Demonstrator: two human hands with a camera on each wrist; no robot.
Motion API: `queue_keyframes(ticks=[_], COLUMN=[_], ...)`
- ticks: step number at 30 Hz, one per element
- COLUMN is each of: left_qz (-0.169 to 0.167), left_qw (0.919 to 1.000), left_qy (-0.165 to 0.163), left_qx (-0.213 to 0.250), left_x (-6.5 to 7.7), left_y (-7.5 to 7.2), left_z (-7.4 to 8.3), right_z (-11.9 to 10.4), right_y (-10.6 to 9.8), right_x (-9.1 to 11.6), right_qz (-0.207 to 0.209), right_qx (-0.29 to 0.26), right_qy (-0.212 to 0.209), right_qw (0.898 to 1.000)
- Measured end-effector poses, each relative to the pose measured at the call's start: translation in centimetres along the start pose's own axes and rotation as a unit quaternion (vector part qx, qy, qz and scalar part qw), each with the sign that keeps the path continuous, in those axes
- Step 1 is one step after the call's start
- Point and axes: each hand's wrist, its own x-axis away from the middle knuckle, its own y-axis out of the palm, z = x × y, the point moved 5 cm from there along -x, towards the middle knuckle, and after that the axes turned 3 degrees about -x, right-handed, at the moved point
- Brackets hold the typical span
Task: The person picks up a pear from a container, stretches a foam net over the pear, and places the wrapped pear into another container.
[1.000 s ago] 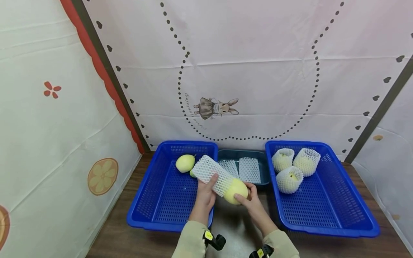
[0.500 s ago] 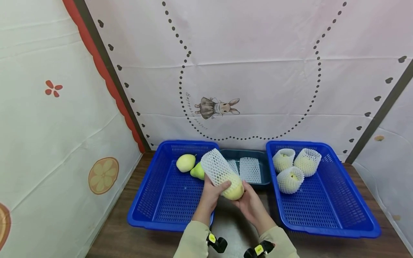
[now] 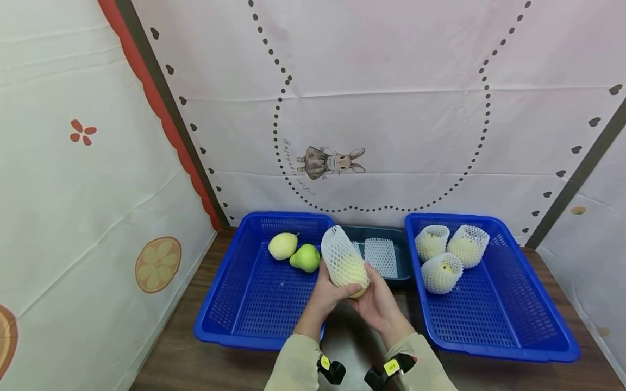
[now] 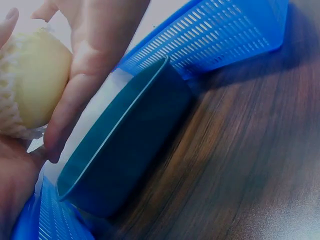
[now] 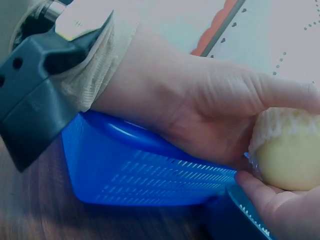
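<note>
A pale yellow pear [image 3: 356, 278] sits inside a white foam net sleeve [image 3: 338, 247], whose loose end sticks up and away. My left hand [image 3: 326, 297] grips the sleeved pear from the left, its thumb across the front. From the right, my right hand [image 3: 379, 304] holds the pear's lower end; some of its fingers are hidden behind the fruit. Bare yellow skin of the pear [image 4: 42, 75] shows at that end in the left wrist view. In the right wrist view, the left thumb lies over the netted pear [image 5: 292, 157].
Left is a blue basket [image 3: 264, 309] with a yellow pear [image 3: 282, 246] and a green pear [image 3: 305, 258]. A dark green tray [image 3: 403, 250] behind my hands holds flat net sleeves [image 3: 380, 257]. The right blue basket [image 3: 504, 304] holds three netted pears [image 3: 442, 273].
The net sleeve has come down over the pear, which was mostly bare at its lower end. The bundle has turned more upright, and the green pear has come into view.
</note>
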Motion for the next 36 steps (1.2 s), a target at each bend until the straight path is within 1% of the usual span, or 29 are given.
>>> queue_keyframes(ticks=[6,11,13,14,16,19,22,23,24,26,31,36], left_qz=[0.004,0.011,0.008,0.005,0.002,0.003,0.003,0.001,-0.001,-0.007,-0.013,0.001], left_qw=[0.9997,0.9994,0.9993,0.9992,0.9989,0.9986,0.9985,0.9985,0.9985,0.9987,0.9991,0.9993], left_qy=[0.016,0.004,-0.001,-0.004,-0.009,-0.015,-0.018,-0.016,-0.014,-0.013,-0.008,-0.007], left_qx=[-0.018,-0.031,-0.037,-0.04,-0.045,-0.051,-0.052,-0.052,-0.052,-0.049,-0.04,-0.038], left_x=[0.6,0.6,0.7,0.7,0.7,0.7,0.6,0.6,0.6,0.3,-0.3,-0.3], left_y=[0.4,0.4,0.5,0.5,0.5,0.5,0.4,0.4,0.4,0.4,0.3,0.2], left_z=[2.1,2.2,2.2,2.2,2.3,2.3,2.3,2.3,2.2,1.7,-0.3,-0.7], right_z=[-0.5,-0.7,-0.7,-0.7,-0.7,-0.9,-1.0,-1.1,-1.1,-1.2,-1.3,-1.3], right_y=[0.2,0.6,0.7,0.8,0.7,0.4,0.1,0.0,0.0,-0.1,-0.3,-0.5], right_x=[0.2,0.4,0.5,0.5,0.5,0.4,0.3,0.3,0.3,0.4,0.4,0.4], right_qz=[-0.006,-0.02,-0.02,-0.017,-0.003,0.034,0.066,0.07,0.073,0.077,0.072,0.066], right_qx=[-0.058,-0.072,-0.065,-0.052,-0.025,0.006,-0.007,-0.017,-0.025,-0.038,-0.062,-0.081], right_qy=[0.005,0.005,0.012,0.014,0.019,0.014,0.003,-0.001,-0.004,-0.01,-0.024,-0.027], right_qw=[0.998,0.997,0.998,0.998,1.0,0.999,0.998,0.997,0.997,0.996,0.995,0.994])
